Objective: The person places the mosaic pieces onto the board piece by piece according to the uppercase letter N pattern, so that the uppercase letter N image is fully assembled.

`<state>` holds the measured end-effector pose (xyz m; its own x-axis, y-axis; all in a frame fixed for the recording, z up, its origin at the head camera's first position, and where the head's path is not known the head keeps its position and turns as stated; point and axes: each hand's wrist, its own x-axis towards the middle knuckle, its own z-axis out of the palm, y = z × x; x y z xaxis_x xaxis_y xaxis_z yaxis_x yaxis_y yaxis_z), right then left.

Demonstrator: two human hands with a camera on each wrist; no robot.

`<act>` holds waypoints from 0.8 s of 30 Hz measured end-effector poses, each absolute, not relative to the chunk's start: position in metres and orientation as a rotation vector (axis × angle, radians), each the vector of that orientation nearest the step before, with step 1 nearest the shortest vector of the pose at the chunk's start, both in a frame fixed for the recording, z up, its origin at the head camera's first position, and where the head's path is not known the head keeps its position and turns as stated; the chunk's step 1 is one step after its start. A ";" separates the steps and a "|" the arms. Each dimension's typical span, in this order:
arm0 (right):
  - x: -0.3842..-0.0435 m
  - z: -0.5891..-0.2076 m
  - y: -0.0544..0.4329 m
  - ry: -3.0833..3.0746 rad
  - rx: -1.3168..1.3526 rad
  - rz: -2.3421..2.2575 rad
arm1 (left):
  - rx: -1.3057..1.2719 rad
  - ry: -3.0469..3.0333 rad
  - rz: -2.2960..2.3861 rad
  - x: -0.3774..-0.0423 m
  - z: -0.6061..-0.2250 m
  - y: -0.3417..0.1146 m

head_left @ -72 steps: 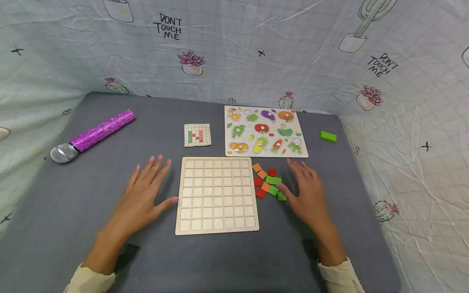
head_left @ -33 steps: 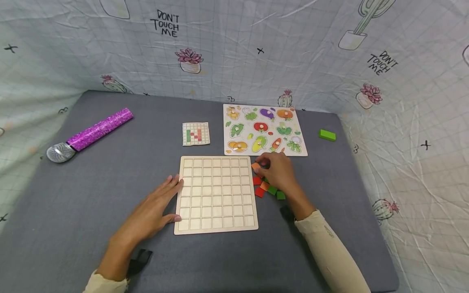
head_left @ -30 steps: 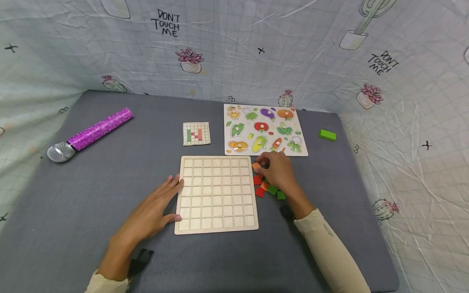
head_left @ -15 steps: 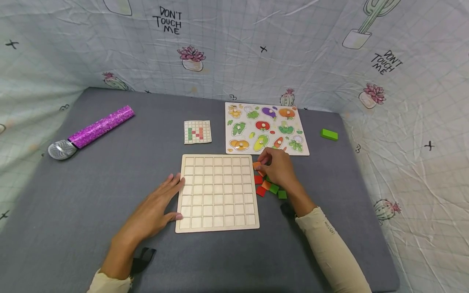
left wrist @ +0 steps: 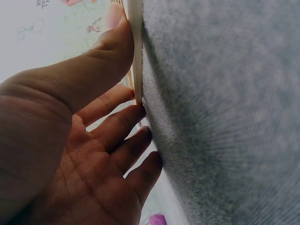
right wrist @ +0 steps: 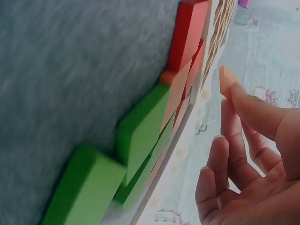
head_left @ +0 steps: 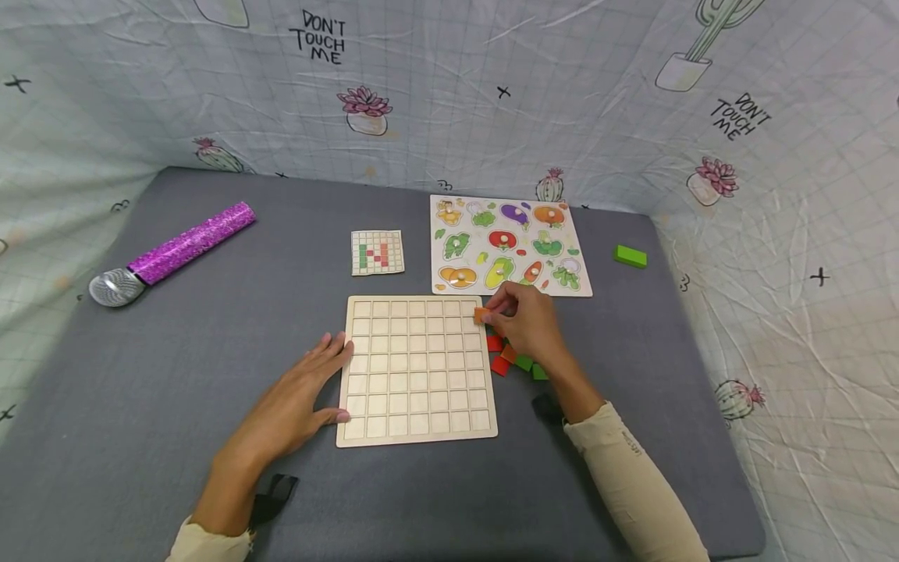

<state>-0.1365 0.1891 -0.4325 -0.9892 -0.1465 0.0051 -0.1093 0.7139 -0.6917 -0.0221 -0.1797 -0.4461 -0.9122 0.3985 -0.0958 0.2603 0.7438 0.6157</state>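
Observation:
My right hand pinches a small orange square tile between thumb and fingertips, over the upper right corner of the wooden grid board. In the right wrist view the orange tile is held raised above the other pieces. Along the board's left edge rests my left hand, fingers extended and thumb on the rim. Right of the board lie loose red tiles, green tiles and another orange tile, some hidden under my right hand.
Behind the board sit a small card with a coloured grid pattern and a vegetable puzzle board. A glittery purple microphone lies at left. The green block is at far right, before a printed cloth.
My left hand has come in to the board's left edge. My right hand has reached into the tiles, picked up an orange one and carried it left over the board's corner.

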 end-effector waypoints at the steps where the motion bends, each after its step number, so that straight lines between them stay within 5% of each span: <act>1: -0.136 -0.432 0.187 2.855 -0.213 -1.154 | 0.520 2.724 0.910 -0.022 -0.446 -0.180; 24: -0.125 -0.440 0.142 2.775 -0.340 -1.110 | 0.506 2.725 0.916 -0.023 -0.444 -0.178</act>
